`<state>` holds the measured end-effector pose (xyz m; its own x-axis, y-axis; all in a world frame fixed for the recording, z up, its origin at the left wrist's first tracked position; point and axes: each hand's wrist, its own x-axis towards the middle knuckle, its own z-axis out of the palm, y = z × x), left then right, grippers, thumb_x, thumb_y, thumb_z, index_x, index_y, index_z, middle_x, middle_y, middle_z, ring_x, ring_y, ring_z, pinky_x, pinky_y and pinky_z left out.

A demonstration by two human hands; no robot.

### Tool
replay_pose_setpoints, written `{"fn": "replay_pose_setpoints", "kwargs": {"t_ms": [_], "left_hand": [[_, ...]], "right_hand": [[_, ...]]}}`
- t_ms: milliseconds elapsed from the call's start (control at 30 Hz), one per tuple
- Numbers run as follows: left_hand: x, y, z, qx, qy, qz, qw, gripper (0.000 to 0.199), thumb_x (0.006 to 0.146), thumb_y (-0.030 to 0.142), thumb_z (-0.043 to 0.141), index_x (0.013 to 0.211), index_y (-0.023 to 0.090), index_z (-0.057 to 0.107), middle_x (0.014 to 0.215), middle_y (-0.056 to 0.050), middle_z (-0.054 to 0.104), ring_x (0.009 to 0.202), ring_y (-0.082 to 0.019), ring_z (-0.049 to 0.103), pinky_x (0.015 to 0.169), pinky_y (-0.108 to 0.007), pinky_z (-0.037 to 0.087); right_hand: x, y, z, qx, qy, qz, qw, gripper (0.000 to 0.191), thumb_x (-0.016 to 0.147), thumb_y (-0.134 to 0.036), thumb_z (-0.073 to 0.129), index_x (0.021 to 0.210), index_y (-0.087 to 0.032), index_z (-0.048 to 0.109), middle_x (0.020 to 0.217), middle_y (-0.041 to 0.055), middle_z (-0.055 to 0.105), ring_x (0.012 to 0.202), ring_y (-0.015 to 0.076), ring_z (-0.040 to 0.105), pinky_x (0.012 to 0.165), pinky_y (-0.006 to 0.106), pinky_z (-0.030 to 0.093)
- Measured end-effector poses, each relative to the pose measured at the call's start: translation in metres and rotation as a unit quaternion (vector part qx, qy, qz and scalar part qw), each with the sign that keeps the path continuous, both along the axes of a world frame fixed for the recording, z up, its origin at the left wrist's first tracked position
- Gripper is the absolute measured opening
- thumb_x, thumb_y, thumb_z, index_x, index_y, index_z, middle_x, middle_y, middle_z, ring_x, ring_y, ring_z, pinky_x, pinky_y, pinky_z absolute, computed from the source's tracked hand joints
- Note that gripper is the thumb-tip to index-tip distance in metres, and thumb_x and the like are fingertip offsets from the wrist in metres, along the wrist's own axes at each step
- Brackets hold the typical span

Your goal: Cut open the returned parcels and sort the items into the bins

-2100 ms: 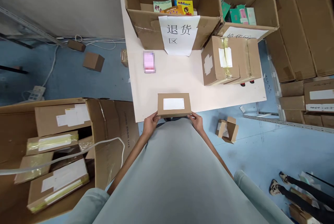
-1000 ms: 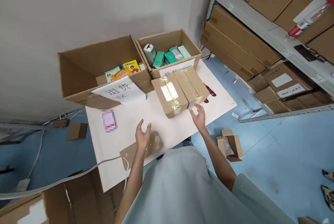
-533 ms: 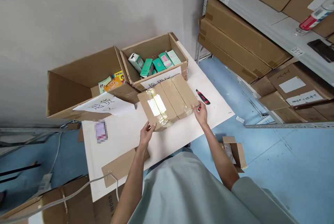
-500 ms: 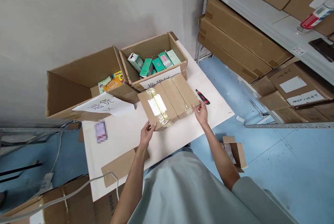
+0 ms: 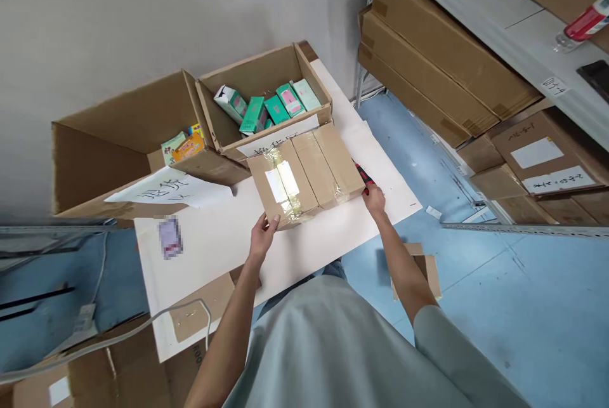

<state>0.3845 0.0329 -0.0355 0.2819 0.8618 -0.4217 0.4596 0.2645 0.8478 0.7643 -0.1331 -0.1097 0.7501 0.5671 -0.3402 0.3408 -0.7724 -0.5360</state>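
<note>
A flat taped cardboard box (image 5: 316, 164) with white labels lies on the white table (image 5: 209, 236), close to an open carton. My left hand (image 5: 262, 236) grips its near left corner, thumb on top. At the box's right end my right hand (image 5: 374, 197) is closed around the lower end of a red and black box cutter (image 5: 362, 173). Part of the cutter is hidden behind the box and my fingers.
Behind the flat box an open carton (image 5: 223, 148) holds several green boxes; a larger open carton (image 5: 99, 186) stands left. Purple pixelated item (image 5: 170, 236) lies front left. Shelving (image 5: 495, 8) rises right; an opened box (image 5: 431, 275) sits on the floor.
My right hand has moved off the box's right corner onto the cutter. My left hand stays at the near left corner. The whole view has shifted slightly.
</note>
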Motion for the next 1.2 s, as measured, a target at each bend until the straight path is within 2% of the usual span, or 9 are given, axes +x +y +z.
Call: {"fn": "replay_pose_setpoints", "kwargs": {"t_ms": [167,333,500,600,700,800,900,1067,1200], "left_hand": [[-0.007,-0.010,0.015,0.005,0.026,-0.012,1.000,0.091,0.085,0.082,0.083,0.149,0.018,0.073,0.157,-0.020,0.073,0.138,-0.041,0.075,0.122,-0.055,0.059],[-0.035,-0.015,0.022,0.016,0.044,-0.003,0.999,0.090,0.086,0.081,0.082,0.148,0.017,0.073,0.160,-0.025,0.070,0.137,-0.041,0.077,0.121,-0.057,0.060],[-0.079,-0.011,0.024,0.046,0.039,0.053,0.997,0.081,0.088,0.076,0.081,0.145,0.020,0.074,0.156,-0.022,0.074,0.134,-0.039,0.078,0.121,-0.057,0.061],[-0.114,-0.003,0.020,0.068,0.033,0.072,0.995,0.074,0.090,0.071,0.081,0.142,0.019,0.074,0.152,-0.022,0.076,0.133,-0.038,0.079,0.122,-0.057,0.061],[-0.160,0.006,0.012,0.109,0.033,0.098,0.989,0.067,0.093,0.065,0.078,0.139,0.017,0.075,0.148,-0.021,0.078,0.135,-0.036,0.078,0.126,-0.057,0.058],[-0.219,0.010,0.002,0.150,0.062,0.129,0.978,0.056,0.096,0.057,0.075,0.138,0.019,0.076,0.148,-0.019,0.078,0.140,-0.036,0.075,0.129,-0.059,0.054],[-0.282,0.004,-0.009,0.155,0.084,0.145,0.974,0.051,0.099,0.049,0.074,0.140,0.020,0.075,0.155,-0.019,0.075,0.149,-0.037,0.069,0.131,-0.060,0.051],[-0.364,-0.024,-0.028,0.040,0.053,0.163,0.984,0.061,0.096,0.045,0.079,0.149,0.018,0.070,0.161,-0.022,0.069,0.143,-0.037,0.072,0.121,-0.056,0.060],[-0.392,-0.047,-0.034,-0.040,0.017,0.130,0.991,0.075,0.092,0.049,0.086,0.156,0.018,0.066,0.163,-0.022,0.068,0.133,-0.036,0.078,0.116,-0.051,0.064]], "right_hand": [[-0.005,0.006,-0.009,-0.090,0.006,0.013,0.996,0.039,0.110,-0.015,0.065,0.148,-0.017,0.069,0.156,0.0196,0.069,0.139,0.0316,0.071,0.114,0.039,0.055],[-0.024,-0.026,-0.004,-0.160,0.000,-0.009,0.987,0.040,0.112,-0.015,0.058,0.151,-0.019,0.064,0.155,0.0189,0.064,0.133,0.0297,0.075,0.109,0.038,0.056],[-0.049,-0.057,0.005,-0.199,-0.005,-0.048,0.979,0.045,0.106,-0.021,0.070,0.150,-0.019,0.063,0.151,0.0197,0.062,0.128,0.0325,0.077,0.107,0.042,0.058],[-0.053,-0.054,0.013,-0.190,-0.007,-0.074,0.979,0.041,0.103,-0.028,0.075,0.142,-0.019,0.068,0.147,0.0206,0.066,0.130,0.0348,0.076,0.112,0.046,0.057],[-0.069,-0.048,0.023,-0.167,0.000,-0.107,0.980,0.031,0.093,-0.027,0.079,0.121,-0.017,0.073,0.126,0.0192,0.076,0.124,0.0354,0.077,0.107,0.044,0.059],[-0.111,-0.054,0.032,-0.123,0.038,-0.131,0.983,0.019,0.089,-0.036,0.077,0.097,-0.021,0.070,0.088,0.0096,0.078,0.096,0.0313,0.080,0.085,0.037,0.062],[-0.178,-0.065,0.038,-0.062,0.109,-0.128,0.984,0.027,0.092,-0.052,0.065,0.084,-0.027,0.061,0.066,0.0005,0.067,0.070,0.0243,0.073,0.063,0.030,0.057],[-0.294,-0.065,0.048,0.029,0.205,-0.086,0.974,0.039,0.086,-0.065,0.065,0.088,-0.026,0.062,0.076,-0.0010,0.072,0.074,0.0179,0.075,0.067,0.026,0.060],[-0.360,-0.041,0.062,0.079,0.264,-0.030,0.961,0.060,0.083,-0.082,0.074,0.090,-0.024,0.067,0.076,-0.0014,0.069,0.072,0.0180,0.076,0.066,0.027,0.062]]}}
